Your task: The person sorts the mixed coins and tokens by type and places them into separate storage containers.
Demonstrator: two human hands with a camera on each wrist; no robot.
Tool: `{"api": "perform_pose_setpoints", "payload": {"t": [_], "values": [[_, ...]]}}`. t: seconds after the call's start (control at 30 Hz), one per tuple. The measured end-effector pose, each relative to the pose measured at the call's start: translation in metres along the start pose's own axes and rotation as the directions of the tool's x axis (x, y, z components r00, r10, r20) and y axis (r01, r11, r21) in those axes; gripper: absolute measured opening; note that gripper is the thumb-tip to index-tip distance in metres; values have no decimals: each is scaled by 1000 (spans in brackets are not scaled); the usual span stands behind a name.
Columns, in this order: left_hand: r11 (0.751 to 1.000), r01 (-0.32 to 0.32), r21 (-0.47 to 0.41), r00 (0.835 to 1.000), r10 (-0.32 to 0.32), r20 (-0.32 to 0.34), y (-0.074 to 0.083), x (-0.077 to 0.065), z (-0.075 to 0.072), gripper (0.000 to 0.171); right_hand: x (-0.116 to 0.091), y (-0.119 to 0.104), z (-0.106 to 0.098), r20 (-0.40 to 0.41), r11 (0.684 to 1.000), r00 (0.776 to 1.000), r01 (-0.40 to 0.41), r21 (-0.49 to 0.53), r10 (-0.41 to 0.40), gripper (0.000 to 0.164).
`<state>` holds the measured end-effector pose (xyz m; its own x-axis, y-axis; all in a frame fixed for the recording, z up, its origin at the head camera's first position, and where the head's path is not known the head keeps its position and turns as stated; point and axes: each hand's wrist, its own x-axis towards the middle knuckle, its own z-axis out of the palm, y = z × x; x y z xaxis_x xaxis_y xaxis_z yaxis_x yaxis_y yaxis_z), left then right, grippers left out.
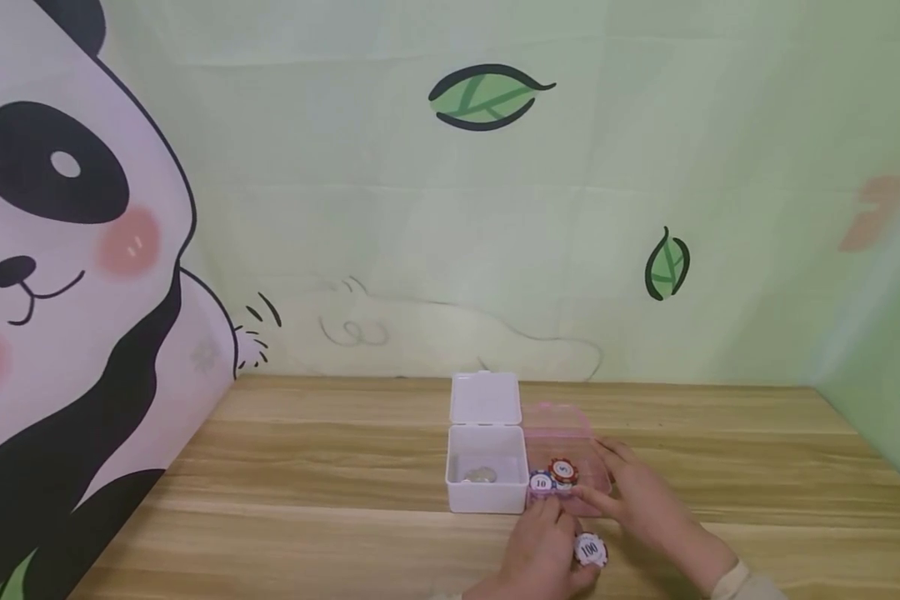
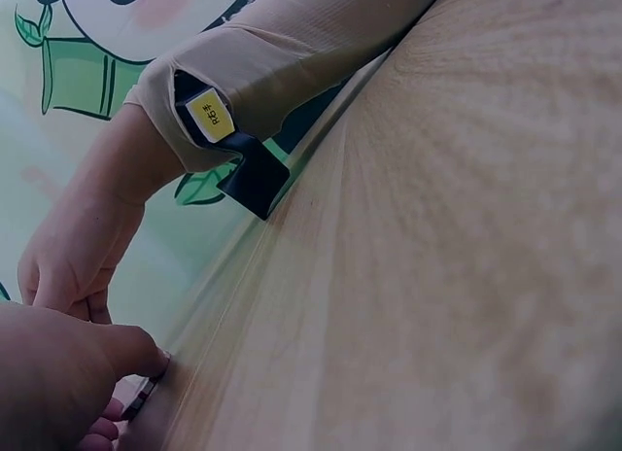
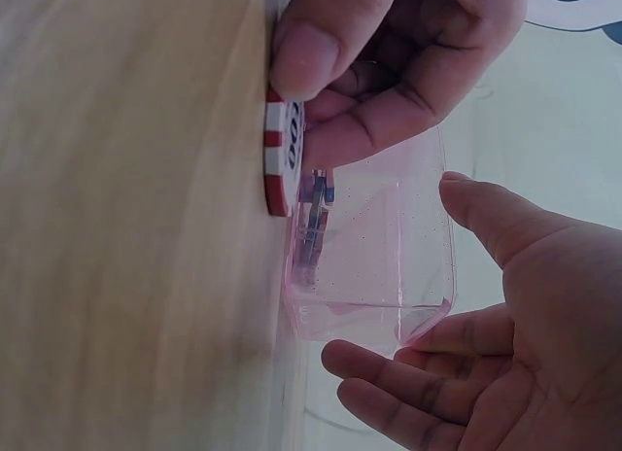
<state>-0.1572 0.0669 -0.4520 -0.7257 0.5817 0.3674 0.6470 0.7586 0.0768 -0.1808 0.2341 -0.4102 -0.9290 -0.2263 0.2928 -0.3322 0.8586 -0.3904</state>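
Observation:
A white poker chip marked 100 (image 1: pixel 591 550) with a red-and-white edge stands out beside my left hand (image 1: pixel 542 550). The left thumb and fingers pinch it low over the wood, just in front of a transparent pink box (image 1: pixel 592 467). In the right wrist view, the chip (image 3: pixel 283 169) shows edge-on. My right hand (image 1: pixel 656 504) holds that box at its right side, thumb toward the near corner and fingers toward the far one. Inside the box lie a red chip marked 5 (image 1: pixel 563 470) and a blue chip marked 10 (image 1: pixel 542 482).
Left of the pink box, touching or nearly touching it, stands a white box (image 1: pixel 487 498) with its lid (image 1: pixel 485 398) raised. Pale, shiny round pieces (image 1: pixel 482 474) lie inside. Both boxes stand on a wooden table (image 1: pixel 307 483), before a panda-printed cloth (image 1: pixel 345 167).

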Motion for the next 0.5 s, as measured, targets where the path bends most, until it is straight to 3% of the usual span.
{"api": "perform_pose_setpoints", "payload": {"t": [0.5], "values": [[994,46,-101,999,-48,-11,-6,-3,-5,33,0,0,0,10,1000,1000,-5,-10,5,71]]}}
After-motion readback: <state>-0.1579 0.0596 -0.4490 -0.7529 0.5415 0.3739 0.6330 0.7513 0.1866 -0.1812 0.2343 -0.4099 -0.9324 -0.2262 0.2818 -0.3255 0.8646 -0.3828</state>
